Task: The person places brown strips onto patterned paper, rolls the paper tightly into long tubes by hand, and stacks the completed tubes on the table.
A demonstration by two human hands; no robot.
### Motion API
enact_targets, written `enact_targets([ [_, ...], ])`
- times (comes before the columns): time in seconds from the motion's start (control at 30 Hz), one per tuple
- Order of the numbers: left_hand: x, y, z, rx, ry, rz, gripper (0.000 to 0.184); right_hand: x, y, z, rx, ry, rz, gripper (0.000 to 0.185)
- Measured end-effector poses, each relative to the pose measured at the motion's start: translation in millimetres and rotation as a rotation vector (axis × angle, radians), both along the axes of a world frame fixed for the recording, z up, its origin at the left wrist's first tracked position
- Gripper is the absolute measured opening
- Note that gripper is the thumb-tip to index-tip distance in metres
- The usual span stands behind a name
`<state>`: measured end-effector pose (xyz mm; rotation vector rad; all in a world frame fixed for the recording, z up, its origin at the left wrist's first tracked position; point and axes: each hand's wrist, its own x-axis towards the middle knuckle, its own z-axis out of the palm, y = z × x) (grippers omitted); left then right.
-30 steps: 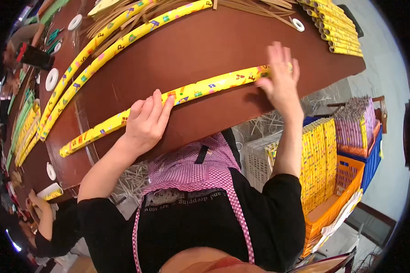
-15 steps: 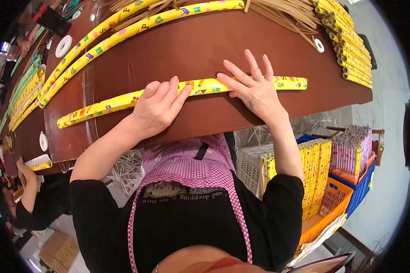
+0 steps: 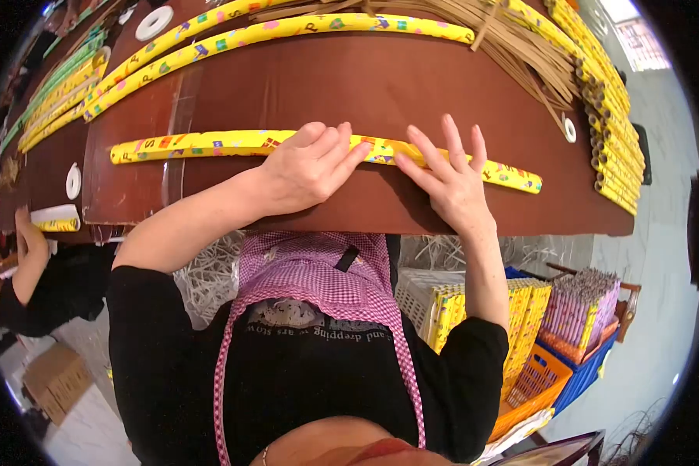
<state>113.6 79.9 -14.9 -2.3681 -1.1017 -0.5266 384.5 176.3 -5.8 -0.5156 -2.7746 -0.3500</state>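
A long, slim roll of yellow wrapping paper [image 3: 202,144] printed with colourful gifts and letters lies across the brown table in front of me. My left hand [image 3: 311,167] is on the roll near its middle, the fingers curled and drawn together against it. Farther right, my right hand [image 3: 448,175] rests on the same roll with its fingers spread; the thumb and fingertips touch the paper. The roll's right end [image 3: 524,180] sticks out past this hand. Part of the roll is hidden beneath both hands.
Another long yellow roll [image 3: 272,33] lies farther back, beside brown paper strips [image 3: 520,54]. Finished rolls [image 3: 613,147] are stacked at the right edge. White tape rings [image 3: 154,23] sit on the table [image 3: 311,85]. Crates [image 3: 540,377] stand below right; a co-worker's arm [image 3: 31,264] shows at left.
The view has turned, so the roll's left end now appears higher and its right end lower. Both hands stay on the roll; the right fingers point more upright.
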Motion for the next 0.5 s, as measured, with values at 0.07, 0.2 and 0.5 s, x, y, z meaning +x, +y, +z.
enact_targets([
  [0.07, 0, 0, 0, 0.01, -0.003, 0.014, 0.044, -1, -1, 4, 0.053, 0.018, 0.074, 0.051],
  [0.2, 2, 0, -5, 0.026, 0.01, 0.033, 0.045, -19, -2, 22, -0.136, 0.093, 0.012, 0.072],
  [0.5, -2, -1, 0, -0.131, -0.079, 0.048, 0.045, -41, 2, 13, -0.173, -0.055, 0.04, 0.061],
])
